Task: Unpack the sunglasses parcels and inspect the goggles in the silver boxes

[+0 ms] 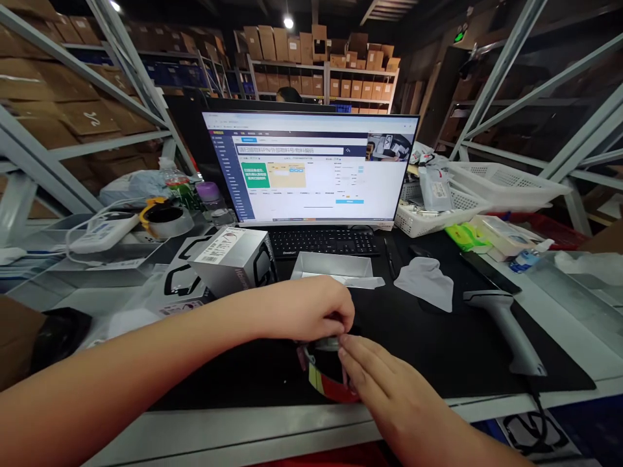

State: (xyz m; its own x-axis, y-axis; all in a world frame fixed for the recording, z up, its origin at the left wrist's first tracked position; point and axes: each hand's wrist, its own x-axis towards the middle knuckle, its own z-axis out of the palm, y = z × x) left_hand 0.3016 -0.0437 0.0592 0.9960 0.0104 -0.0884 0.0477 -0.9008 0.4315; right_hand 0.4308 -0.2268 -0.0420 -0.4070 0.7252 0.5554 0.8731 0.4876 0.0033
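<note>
Low over the black mat, between my hands, is what looks like a pair of goggles (327, 384) with a curved, shiny red and yellow lens; the hands hide much of it. My left hand (318, 308) reaches across from the left, its fingers curled down in a pinch at the top of the goggles. My right hand (377, 376) grips their right side, fingers pressed together and tips meeting the left hand. Just beyond lies an open silver box tray (333, 267). A crumpled pale cloth (426, 282) rests to its right.
Behind stand a lit monitor (311, 175) and a keyboard (321, 242). Printed silver boxes (228, 256) are stacked left, near a tape roll (168, 220). A barcode scanner (509, 331) lies right. White baskets (438, 207) stand at back right.
</note>
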